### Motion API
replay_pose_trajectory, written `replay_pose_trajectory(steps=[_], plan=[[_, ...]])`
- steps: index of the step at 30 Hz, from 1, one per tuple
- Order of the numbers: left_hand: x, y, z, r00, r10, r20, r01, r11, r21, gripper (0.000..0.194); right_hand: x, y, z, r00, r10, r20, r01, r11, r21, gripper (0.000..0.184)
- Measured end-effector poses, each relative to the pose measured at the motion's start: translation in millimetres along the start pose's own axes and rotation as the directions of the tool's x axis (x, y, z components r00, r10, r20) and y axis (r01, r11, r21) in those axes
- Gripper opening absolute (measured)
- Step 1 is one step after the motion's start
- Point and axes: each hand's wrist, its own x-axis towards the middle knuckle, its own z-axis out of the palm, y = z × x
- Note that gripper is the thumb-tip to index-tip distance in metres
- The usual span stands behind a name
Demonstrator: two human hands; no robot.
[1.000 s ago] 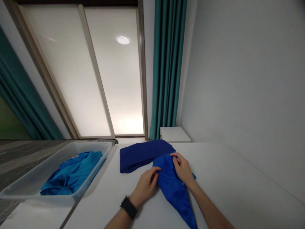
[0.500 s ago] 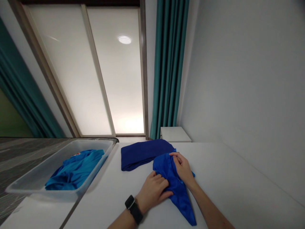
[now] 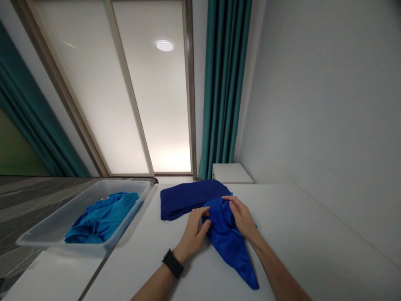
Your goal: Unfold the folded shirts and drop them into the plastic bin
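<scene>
A crumpled bright blue garment (image 3: 230,246) of shiny cloth lies on the white table (image 3: 150,251), its narrow end pointing toward me. At its upper left edge is my left hand (image 3: 194,230), with a gap between thumb and curved fingers; the fingertips reach the cloth. My right hand (image 3: 242,217) has its thumb and fingers on the top right part of the garment, gripping the fabric there. Just behind lies a folded navy cloth (image 3: 188,198), partly overlapped by the bright blue one. A dark watch (image 3: 173,263) is on my left wrist.
To the left stands a translucent plastic bin (image 3: 40,236) holding a bunched lighter blue garment (image 3: 103,219). A small white cabinet (image 3: 232,173) is beyond the far edge. A wall rises on the right, with teal curtains (image 3: 226,83) and frosted sliding doors (image 3: 153,104) behind.
My left hand has drawn back from the garment's middle and moved up to its upper left edge, thumb and fingers parting. The right hand stays at the top. The view has tilted slightly down.
</scene>
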Motion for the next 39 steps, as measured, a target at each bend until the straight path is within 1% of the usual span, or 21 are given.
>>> replay_pose_trajectory(steps=[2, 3, 4, 6, 7, 8, 10, 12, 14, 16, 17, 19, 21, 22, 25, 27, 30, 33, 35, 37, 39], plan=[[0, 4, 7.5, 0.999, -0.033, 0.011, 0.034, 0.999, -0.032, 0.057, -4, -4, 8, 0.998, -0.003, 0.070, 0.003, 1.000, 0.000, 0.038], [1, 5, 11.1, 0.998, -0.056, 0.019, 0.056, 0.998, -0.027, 0.061, -6, -5, 11, 0.994, 0.006, 0.106, -0.006, 1.000, -0.003, 0.038], [1, 6, 14.2, 0.997, -0.076, 0.025, 0.076, 0.997, -0.010, 0.058, -8, -5, 13, 0.990, 0.016, 0.138, -0.015, 1.000, -0.009, 0.038], [3, 6, 17.5, 0.995, -0.094, 0.018, 0.093, 0.995, 0.021, 0.038, -11, -5, 16, 0.985, 0.028, 0.169, -0.026, 1.000, -0.017, 0.039], [4, 6, 17.2, 0.995, -0.097, 0.000, 0.097, 0.995, 0.017, 0.029, -11, -5, 17, 0.985, 0.029, 0.167, -0.027, 0.999, -0.018, 0.040], [6, 7, 15.3, 0.995, -0.099, -0.015, 0.099, 0.995, -0.007, 0.025, -11, -6, 16, 0.988, 0.028, 0.153, -0.026, 1.000, -0.013, 0.040], [11, 10, 7.1, 0.994, -0.107, -0.026, 0.104, 0.991, -0.086, 0.026, -9, -11, 13, 0.995, 0.033, 0.095, -0.034, 0.999, 0.009, 0.042], [20, 17, -5.9, 0.991, -0.125, -0.038, 0.118, 0.980, -0.158, 0.026, -3, -23, 7, 0.998, 0.033, 0.047, -0.034, 0.999, 0.026, 0.044], [31, 28, -21.1, 0.989, -0.135, -0.059, 0.120, 0.970, -0.209, 0.026, 5, -43, -4, 0.998, -0.010, 0.059, 0.011, 1.000, -0.009, 0.045], [44, 43, -36.0, 0.985, -0.142, -0.093, 0.111, 0.954, -0.279, 0.024, 15, -71, -16, 0.982, -0.120, 0.145, 0.138, 0.983, -0.124, 0.044], [51, 52, -43.0, 0.983, -0.149, -0.109, 0.105, 0.937, -0.333, 0.022, 20, -87, -22, 0.963, -0.179, 0.204, 0.220, 0.955, -0.198, 0.043], [64, 73, -56.0, 0.979, -0.164, -0.120, 0.091, 0.882, -0.462, 0.020, 32, -119, -34, 0.915, -0.299, 0.272, 0.377, 0.875, -0.304, 0.039], [75, 96, -68.9, 0.985, -0.143, -0.098, 0.068, 0.841, -0.536, 0.019, 42, -149, -45, 0.875, -0.384, 0.296, 0.474, 0.808, -0.350, 0.039], [79, 108, -75.5, 0.990, -0.107, -0.091, 0.043, 0.848, -0.529, 0.017, 48, -162, -49, 0.857, -0.418, 0.303, 0.509, 0.780, -0.364, 0.038], [91, 134, -96.1, 0.993, 0.059, -0.105, -0.094, 0.927, -0.363, 0.012, 62, -188, -58, 0.784, -0.485, 0.388, 0.618, 0.666, -0.417, 0.036], [97, 142, -108.4, 0.985, 0.150, -0.087, -0.167, 0.959, -0.231, 0.012, 71, -193, -59, 0.738, -0.471, 0.483, 0.673, 0.573, -0.468, 0.031], [103, 141, -122.4, 0.971, 0.240, -0.016, -0.240, 0.968, -0.075, 0.016, 80, -188, -55, 0.703, -0.382, 0.600, 0.704, 0.494, -0.510, 0.023], [100, 136, -131.7, 0.933, 0.354, 0.065, -0.360, 0.926, 0.111, 0.024, 83, -181, -49, 0.676, -0.290, 0.678, 0.723, 0.437, -0.534, 0.020], [95, 134, -136.8, 0.907, 0.382, 0.178, -0.415, 0.883, 0.219, 0.028, 83, -181, -49, 0.673, -0.268, 0.689, 0.731, 0.383, -0.565, 0.019], [88, 132, -141.3, 0.891, 0.341, 0.300, -0.429, 0.849, 0.308, 0.028, 84, -186, -52, 0.676, -0.292, 0.676, 0.735, 0.325, -0.595, 0.018], [84, 131, -145.6, 0.878, 0.294, 0.376, -0.437, 0.813, 0.384, 0.025, 87, -193, -57, 0.672, -0.344, 0.655, 0.739, 0.264, -0.620, 0.019]])
